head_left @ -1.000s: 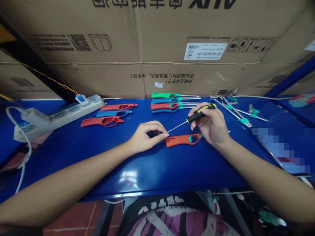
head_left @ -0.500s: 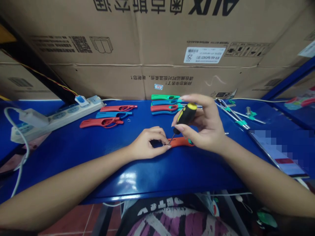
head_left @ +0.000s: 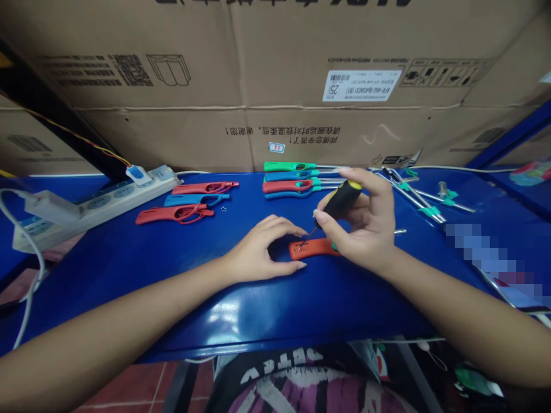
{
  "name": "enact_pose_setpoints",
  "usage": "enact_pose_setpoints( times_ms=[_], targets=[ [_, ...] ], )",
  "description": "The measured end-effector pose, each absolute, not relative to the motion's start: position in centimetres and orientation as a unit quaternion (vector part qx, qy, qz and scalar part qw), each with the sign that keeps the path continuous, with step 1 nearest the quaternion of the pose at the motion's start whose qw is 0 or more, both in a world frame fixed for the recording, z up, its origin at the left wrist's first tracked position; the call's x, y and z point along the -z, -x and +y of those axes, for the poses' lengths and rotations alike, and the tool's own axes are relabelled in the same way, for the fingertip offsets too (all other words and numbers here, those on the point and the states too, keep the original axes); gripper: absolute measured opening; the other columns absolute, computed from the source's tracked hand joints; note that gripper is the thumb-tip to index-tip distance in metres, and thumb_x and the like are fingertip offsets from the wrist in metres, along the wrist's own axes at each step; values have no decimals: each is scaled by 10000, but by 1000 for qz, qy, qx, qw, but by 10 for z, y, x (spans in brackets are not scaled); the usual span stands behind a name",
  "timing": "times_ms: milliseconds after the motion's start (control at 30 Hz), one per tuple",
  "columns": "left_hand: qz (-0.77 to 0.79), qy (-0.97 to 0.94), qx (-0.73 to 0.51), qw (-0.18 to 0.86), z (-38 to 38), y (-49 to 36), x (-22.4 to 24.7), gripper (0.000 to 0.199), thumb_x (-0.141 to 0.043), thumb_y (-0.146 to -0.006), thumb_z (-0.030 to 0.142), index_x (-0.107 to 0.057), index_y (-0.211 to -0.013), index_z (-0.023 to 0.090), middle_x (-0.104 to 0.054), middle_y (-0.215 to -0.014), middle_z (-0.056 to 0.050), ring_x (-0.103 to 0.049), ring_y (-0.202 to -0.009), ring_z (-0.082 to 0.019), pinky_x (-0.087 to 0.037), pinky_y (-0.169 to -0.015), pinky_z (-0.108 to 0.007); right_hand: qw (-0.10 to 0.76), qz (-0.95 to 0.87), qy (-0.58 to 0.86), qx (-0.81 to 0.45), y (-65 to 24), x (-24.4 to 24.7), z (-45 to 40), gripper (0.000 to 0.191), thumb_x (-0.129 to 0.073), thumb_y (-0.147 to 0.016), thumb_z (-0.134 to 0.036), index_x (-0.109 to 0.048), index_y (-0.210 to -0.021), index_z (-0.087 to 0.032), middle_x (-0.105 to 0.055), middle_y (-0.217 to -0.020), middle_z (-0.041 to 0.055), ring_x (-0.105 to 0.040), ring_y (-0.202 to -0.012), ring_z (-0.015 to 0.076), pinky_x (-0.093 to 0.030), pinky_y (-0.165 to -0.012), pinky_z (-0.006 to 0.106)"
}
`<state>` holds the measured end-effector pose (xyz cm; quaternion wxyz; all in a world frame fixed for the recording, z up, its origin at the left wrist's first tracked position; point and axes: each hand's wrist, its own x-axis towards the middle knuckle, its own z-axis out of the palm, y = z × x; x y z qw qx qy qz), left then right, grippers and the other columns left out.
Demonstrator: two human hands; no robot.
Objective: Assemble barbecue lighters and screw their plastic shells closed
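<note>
1. Your left hand [head_left: 258, 249]: thumb and fingers spread, either side of the orange lighter [head_left: 316, 247].
2. Your right hand [head_left: 365, 223] pinches the screwdriver [head_left: 342, 202], tip at lighter's left end.
3. Lighter lies mid-table, blue top [head_left: 275, 310].

Head-worn view, facing forward and down, above tabletop [head_left: 336, 310]
</note>
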<state>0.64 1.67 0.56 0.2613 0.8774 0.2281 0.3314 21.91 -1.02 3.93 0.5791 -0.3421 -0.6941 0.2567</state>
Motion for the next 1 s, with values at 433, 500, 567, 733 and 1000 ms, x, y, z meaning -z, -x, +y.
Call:
enact_pose_setpoints(
  times_ms=[433, 500, 567, 733, 1000],
  targets=[
    [223, -897, -288, 252, 18, -5, 1, 421, -739, -818, 235, -619, -1218, 187, -705, -1201, -68, -630, -1114, -231, -469, -1023, -402, 595, -748, 251, -156, -219, -31, 1, 647, -753, -828, -149, -460, -1384, -303, -649, -1061, 30, -694, -771, 150, -622, -542, 252],
    [222, -897, -288, 252, 18, -5, 1, 417, -734, -821, 226, -621, -1219, 179, -708, -1187, -65, -634, -1097, -223, -474, -1012, -390, 590, -755, 245, -147, -219, -29, 3, 657, -750, -832, -149, -455, -1397, -307, -631, -1167, 54, -700, -791, 146, -633, -561, 259],
    [222, -897, -287, 251, 18, -5, 1, 413, -725, -821, 207, -624, -1220, 176, -712, -1168, -62, -639, -1074, -217, -480, -996, -383, 587, -761, 235, -141, -220, -27, 3, 665, -742, -839, -147, -446, -1412, -308, -599, -1258, 78, -708, -806, 145, -645, -593, 274],
    [223, -899, -287, 243, 19, -6, -1, 376, -705, -822, 181, -642, -1193, 181, -723, -1107, -57, -642, -1016, -214, -502, -948, -380, 576, -782, 203, -126, -220, -24, 4, 656, -713, -868, -160, -414, -1437, -292, -599, -1296, 103, -712, -806, 147, -656, -659, 301],
    [219, -896, -295, 250, 19, -6, 0, 360, -704, -822, 190, -660, -1179, 187, -724, -1066, -58, -644, -982, -217, -515, -922, -385, 567, -786, 208, -129, -221, -24, 3, 667, -704, -863, -137, -414, -1447, -278, -595, -1270, 98, -702, -833, 158, -641, -675, 309]
  ],
)
